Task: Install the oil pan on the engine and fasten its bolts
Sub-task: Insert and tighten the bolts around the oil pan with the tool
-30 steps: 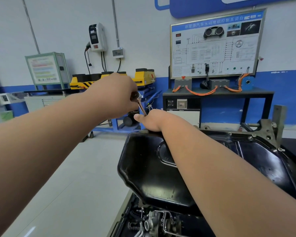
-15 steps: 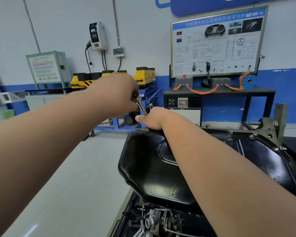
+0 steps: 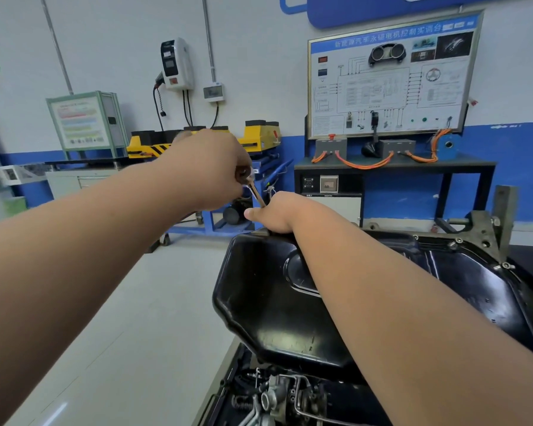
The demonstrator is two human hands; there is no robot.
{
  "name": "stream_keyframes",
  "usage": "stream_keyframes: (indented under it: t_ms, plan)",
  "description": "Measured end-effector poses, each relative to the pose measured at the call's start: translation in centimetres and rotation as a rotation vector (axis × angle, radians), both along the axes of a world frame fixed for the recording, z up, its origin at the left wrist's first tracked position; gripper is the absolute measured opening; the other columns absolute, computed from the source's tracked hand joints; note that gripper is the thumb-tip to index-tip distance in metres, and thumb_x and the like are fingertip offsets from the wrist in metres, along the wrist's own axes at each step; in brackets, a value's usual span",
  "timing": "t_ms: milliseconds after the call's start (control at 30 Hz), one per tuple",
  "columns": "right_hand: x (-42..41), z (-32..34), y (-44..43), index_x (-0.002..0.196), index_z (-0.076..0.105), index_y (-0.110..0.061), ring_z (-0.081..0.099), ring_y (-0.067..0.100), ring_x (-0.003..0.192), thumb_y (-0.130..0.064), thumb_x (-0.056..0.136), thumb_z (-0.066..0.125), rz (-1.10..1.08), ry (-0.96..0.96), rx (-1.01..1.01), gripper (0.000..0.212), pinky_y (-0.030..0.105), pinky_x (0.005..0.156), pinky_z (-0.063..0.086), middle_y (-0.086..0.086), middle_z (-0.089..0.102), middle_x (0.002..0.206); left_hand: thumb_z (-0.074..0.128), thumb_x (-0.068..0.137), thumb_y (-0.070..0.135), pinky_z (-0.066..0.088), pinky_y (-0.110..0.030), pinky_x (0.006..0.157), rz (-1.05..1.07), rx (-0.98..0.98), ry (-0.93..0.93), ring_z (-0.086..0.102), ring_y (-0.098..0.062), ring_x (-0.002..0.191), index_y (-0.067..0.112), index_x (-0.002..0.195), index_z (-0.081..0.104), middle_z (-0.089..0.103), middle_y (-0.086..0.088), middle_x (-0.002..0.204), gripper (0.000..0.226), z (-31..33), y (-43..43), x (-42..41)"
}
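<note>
The black oil pan (image 3: 268, 305) sits on the upturned engine (image 3: 277, 398), filling the lower middle of the view. My left hand (image 3: 210, 170) grips the handle of a metal wrench (image 3: 254, 189) above the pan's far edge. The wrench shaft slants down to my right hand (image 3: 277, 213), which curls over its lower end at the pan's far rim; what is under that hand is hidden. Bolts (image 3: 453, 242) show along the pan's right flange.
A metal engine-stand bracket (image 3: 493, 229) rises at the pan's right. Beyond stand a black bench with a wiring training board (image 3: 391, 78), a blue cart (image 3: 216, 222) with yellow equipment (image 3: 259, 133), and a green-framed cabinet (image 3: 86, 121). Grey floor (image 3: 120, 333) lies to the left.
Both hands stay on the wrench at the pan's far edge; my left hand has shifted only slightly. The view has dipped a little.
</note>
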State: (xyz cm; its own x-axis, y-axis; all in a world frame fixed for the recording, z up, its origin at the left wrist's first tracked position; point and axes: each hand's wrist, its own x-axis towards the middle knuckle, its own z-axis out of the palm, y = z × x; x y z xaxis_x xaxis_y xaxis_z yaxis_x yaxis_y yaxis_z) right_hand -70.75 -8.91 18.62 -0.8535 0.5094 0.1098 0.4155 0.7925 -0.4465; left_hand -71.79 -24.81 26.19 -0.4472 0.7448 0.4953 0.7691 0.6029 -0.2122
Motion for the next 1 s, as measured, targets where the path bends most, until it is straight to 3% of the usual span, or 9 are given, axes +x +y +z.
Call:
stream_keyframes:
  t_ms: [67, 133, 233, 367, 467, 533, 667, 833, 1000]
  plan:
    - [0.0, 0.1, 0.0, 0.125, 0.054, -0.01, 0.05, 0.021, 0.073, -0.063, 0.087, 0.049, -0.001, 0.0, -0.004, 0.065, 0.032, 0.061, 0.036, 0.002, 0.05, 0.088, 0.054, 0.089, 0.013, 0.018, -0.048, 0.111, 0.011, -0.107, 0.092, 0.052, -0.021, 0.113, 0.039, 0.122, 0.058, 0.064, 0.008, 0.112, 0.042, 0.1, 0.1, -0.3]
    - [0.0, 0.1, 0.1, 0.12, 0.056, -0.01, 0.048, 0.017, 0.067, -0.062, 0.088, 0.048, 0.005, -0.003, 0.0, 0.061, 0.03, 0.052, 0.032, 0.0, 0.048, 0.077, 0.054, 0.091, 0.018, 0.013, -0.045, 0.114, -0.015, -0.107, 0.191, 0.051, -0.021, 0.113, 0.039, 0.124, 0.054, 0.066, 0.007, 0.109, 0.039, 0.0, 0.0, -0.5]
    - [-0.2, 0.0, 0.3, 0.117, 0.057, -0.011, 0.046, 0.014, 0.066, -0.061, 0.088, 0.047, 0.011, 0.009, 0.002, 0.059, 0.03, 0.05, 0.03, 0.0, 0.046, 0.075, 0.054, 0.089, 0.045, 0.04, -0.032, 0.078, -0.014, -0.073, 0.214, 0.055, -0.02, 0.073, 0.023, 0.09, 0.065, 0.063, 0.003, 0.074, 0.024, 0.0, -0.2, -0.7]
    - [-0.5, -0.3, 0.3, 0.115, 0.058, -0.012, 0.047, 0.013, 0.065, -0.06, 0.087, 0.049, 0.007, -0.007, 0.032, 0.056, 0.031, 0.058, 0.036, -0.001, 0.047, 0.075, 0.055, 0.076, 0.068, 0.029, -0.025, 0.046, 0.046, 0.039, -0.148, 0.039, -0.017, 0.048, 0.011, 0.057, 0.053, 0.043, -0.002, 0.051, 0.06, -0.2, -0.5, -0.7]
    - [-0.5, -0.2, 0.4, 0.109, 0.056, -0.015, 0.047, 0.014, 0.066, -0.063, 0.086, 0.05, 0.003, -0.001, 0.002, 0.053, 0.032, 0.059, 0.035, -0.001, 0.046, 0.075, 0.06, 0.087, 0.037, 0.04, -0.027, 0.062, -0.016, -0.018, -0.026, 0.053, -0.018, 0.069, 0.019, 0.087, 0.067, 0.06, 0.002, 0.073, 0.019, -0.1, -0.1, -0.1]
    - [-0.4, -0.2, 0.4, 0.098, 0.052, -0.019, 0.047, 0.015, 0.066, -0.063, 0.085, 0.05, -0.007, 0.009, -0.021, 0.046, 0.031, 0.053, 0.031, -0.001, 0.046, 0.075, 0.056, 0.088, 0.016, 0.036, -0.036, 0.091, -0.017, -0.158, 0.173, 0.052, -0.021, 0.102, 0.036, 0.117, 0.059, 0.065, 0.008, 0.106, 0.035, 0.1, 0.0, -0.2]
    - [-0.5, -0.3, 0.7, 0.073, 0.047, -0.013, 0.049, 0.015, 0.064, -0.061, 0.086, 0.05, -0.016, 0.014, 0.009, 0.05, 0.029, 0.049, 0.03, 0.0, 0.05, 0.074, 0.054, 0.092, 0.027, 0.023, -0.039, 0.107, -0.086, -0.15, 0.327, 0.051, -0.021, 0.106, 0.034, 0.118, 0.056, 0.064, 0.008, 0.105, 0.027, 0.0, 0.2, -0.1]
    - [-0.7, -0.5, 0.5, 0.077, 0.049, -0.016, 0.054, 0.018, 0.066, -0.061, 0.081, 0.055, 0.011, -0.051, 0.055, 0.046, 0.03, 0.056, 0.038, 0.003, 0.058, 0.083, 0.045, 0.08, 0.071, 0.043, -0.029, 0.054, 0.085, -0.084, -0.149, 0.052, -0.021, 0.054, 0.008, 0.07, 0.063, 0.056, -0.003, 0.054, 0.066, -0.3, 0.1, 0.1]
    - [-0.5, -0.4, 0.5, 0.07, 0.044, -0.018, 0.051, 0.015, 0.066, -0.061, 0.083, 0.054, 0.002, -0.01, 0.042, 0.046, 0.029, 0.051, 0.032, 0.001, 0.052, 0.076, 0.062, 0.084, 0.045, 0.037, -0.029, 0.055, -0.004, -0.013, -0.112, 0.048, -0.019, 0.065, 0.011, 0.086, 0.062, 0.057, -0.003, 0.072, 0.034, -0.4, 0.3, 0.2]
